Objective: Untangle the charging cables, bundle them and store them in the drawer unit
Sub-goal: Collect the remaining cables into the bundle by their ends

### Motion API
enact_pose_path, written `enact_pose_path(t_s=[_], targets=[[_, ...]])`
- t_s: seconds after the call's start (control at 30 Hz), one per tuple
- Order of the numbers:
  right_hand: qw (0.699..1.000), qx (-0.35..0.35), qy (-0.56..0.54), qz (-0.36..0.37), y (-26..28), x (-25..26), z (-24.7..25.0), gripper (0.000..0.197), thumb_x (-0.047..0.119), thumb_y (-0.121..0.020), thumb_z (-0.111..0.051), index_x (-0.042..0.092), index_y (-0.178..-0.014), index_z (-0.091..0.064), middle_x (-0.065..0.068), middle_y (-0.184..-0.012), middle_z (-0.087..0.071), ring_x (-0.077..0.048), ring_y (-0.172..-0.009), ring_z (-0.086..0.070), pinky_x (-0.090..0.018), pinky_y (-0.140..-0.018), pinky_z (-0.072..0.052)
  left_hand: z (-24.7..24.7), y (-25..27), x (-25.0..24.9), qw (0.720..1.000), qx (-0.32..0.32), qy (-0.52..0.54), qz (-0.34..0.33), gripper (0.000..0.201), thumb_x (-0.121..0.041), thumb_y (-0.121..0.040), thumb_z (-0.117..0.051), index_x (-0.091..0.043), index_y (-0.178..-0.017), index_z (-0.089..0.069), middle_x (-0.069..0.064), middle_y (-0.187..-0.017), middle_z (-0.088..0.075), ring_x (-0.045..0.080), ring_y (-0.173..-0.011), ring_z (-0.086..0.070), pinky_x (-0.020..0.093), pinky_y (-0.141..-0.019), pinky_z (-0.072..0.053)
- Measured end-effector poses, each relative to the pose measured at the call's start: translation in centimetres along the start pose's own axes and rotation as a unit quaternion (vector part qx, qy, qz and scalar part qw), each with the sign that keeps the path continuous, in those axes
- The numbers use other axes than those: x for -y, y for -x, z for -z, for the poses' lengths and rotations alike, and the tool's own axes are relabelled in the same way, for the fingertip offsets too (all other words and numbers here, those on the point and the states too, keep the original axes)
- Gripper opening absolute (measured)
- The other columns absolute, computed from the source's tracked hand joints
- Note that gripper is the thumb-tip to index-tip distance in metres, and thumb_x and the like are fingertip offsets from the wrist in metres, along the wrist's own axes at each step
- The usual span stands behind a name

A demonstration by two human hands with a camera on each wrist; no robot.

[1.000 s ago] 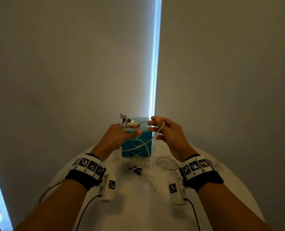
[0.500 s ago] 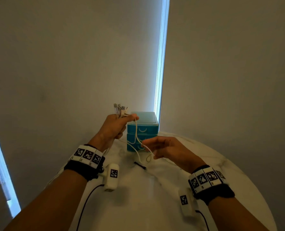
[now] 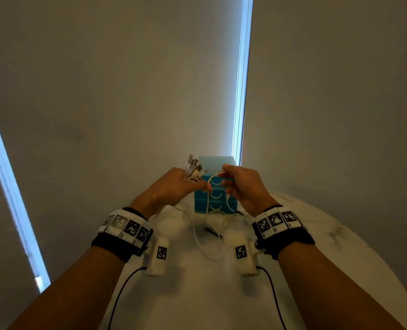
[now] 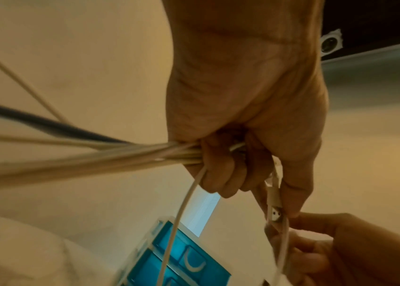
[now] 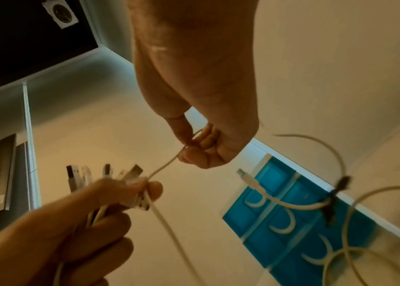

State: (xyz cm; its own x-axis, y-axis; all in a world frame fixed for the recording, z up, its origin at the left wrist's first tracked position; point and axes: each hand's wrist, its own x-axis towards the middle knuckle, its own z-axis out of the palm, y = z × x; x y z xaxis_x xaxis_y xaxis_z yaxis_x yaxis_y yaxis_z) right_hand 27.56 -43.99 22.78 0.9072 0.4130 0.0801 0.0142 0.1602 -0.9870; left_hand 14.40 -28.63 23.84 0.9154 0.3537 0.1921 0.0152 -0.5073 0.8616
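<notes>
The left hand [image 3: 173, 186] has its grip curled tight round a bunch of charging cables [image 4: 111, 154], their USB plugs [image 3: 193, 166] fanned out above its fingers. Just beside it the right hand [image 3: 243, 184] pinches one white cable [image 5: 167, 164] between thumb and forefinger; that strand runs straight from the left grip to the right. Below both grips the slack hangs in loops onto the white counter [image 3: 340, 258]. The blue drawer unit [image 3: 215, 206] stands just beyond the hands, drawers closed, loose cable ends lying at its foot.
</notes>
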Motion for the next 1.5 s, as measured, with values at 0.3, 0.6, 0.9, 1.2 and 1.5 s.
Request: enact_pose_path(t_s=[0.3,0.6,0.9,1.2,1.5], targets=[[0.934,-0.259,-0.223,0.101,-3.0,0.8,5.2,0.022,0.011,-0.112,-0.044,0.007,-0.129,-0.059,-0.008,-0.11,-0.067,-0.015,-0.076,-0.074,-0.024,-0.074,-0.064,5.2,-0.1,1.3,0.966,-0.237,0.097,-0.033,0.035,-0.053,-0.096,-0.074,-0.021,-0.083,-0.065,-0.005,-0.053,-0.043,0.013,-0.047,-0.038,0.029,-0.05,-0.036],[0.976,-0.06,-0.152,0.145,-6.2,1.4,-7.6,0.029,0.012,-0.113,-0.05,-0.003,-0.136,-0.059,-0.018,-0.119,-0.068,-0.02,-0.093,-0.076,-0.037,-0.097,-0.061,10.3,1.6,0.0,0.885,-0.417,0.176,-0.111,0.046,-0.062,-0.101,-0.057,-0.02,-0.094,-0.075,-0.001,-0.062,-0.046,0.019,-0.059,-0.042,0.037,-0.061,-0.038],[0.969,0.241,0.029,-0.037,-0.3,-6.8,-10.9,0.022,0.006,-0.111,-0.053,0.0,-0.124,-0.07,-0.02,-0.116,-0.078,-0.024,-0.102,-0.079,-0.029,-0.083,-0.066,10.1,1.7,1.6,0.928,-0.329,0.148,-0.094,0.04,-0.055,-0.103,-0.061,-0.025,-0.077,-0.057,-0.011,-0.059,-0.046,0.008,-0.049,-0.036,0.025,-0.047,-0.032],[0.994,0.101,0.029,0.019,0.7,-4.1,-1.2,0.056,0.064,-0.099,-0.063,0.013,-0.12,-0.075,-0.005,-0.105,-0.079,-0.019,-0.091,-0.073,-0.031,-0.078,-0.059,-0.7,-0.8,3.8,0.999,-0.011,-0.002,-0.051,0.019,-0.013,-0.099,-0.072,-0.028,-0.097,-0.06,-0.013,-0.081,-0.061,-0.013,-0.055,-0.057,0.006,-0.05,-0.041],[0.95,0.15,0.264,0.071,0.9,-3.8,-0.1,0.093,0.081,-0.078,-0.071,0.026,-0.15,-0.046,0.003,-0.13,-0.063,-0.017,-0.115,-0.066,-0.026,-0.082,-0.056,-4.7,-2.3,5.4,0.989,0.102,-0.066,-0.088,0.062,-0.02,-0.101,-0.071,-0.044,-0.153,-0.048,-0.015,-0.148,-0.061,0.004,-0.133,-0.059,0.034,-0.113,-0.051]])
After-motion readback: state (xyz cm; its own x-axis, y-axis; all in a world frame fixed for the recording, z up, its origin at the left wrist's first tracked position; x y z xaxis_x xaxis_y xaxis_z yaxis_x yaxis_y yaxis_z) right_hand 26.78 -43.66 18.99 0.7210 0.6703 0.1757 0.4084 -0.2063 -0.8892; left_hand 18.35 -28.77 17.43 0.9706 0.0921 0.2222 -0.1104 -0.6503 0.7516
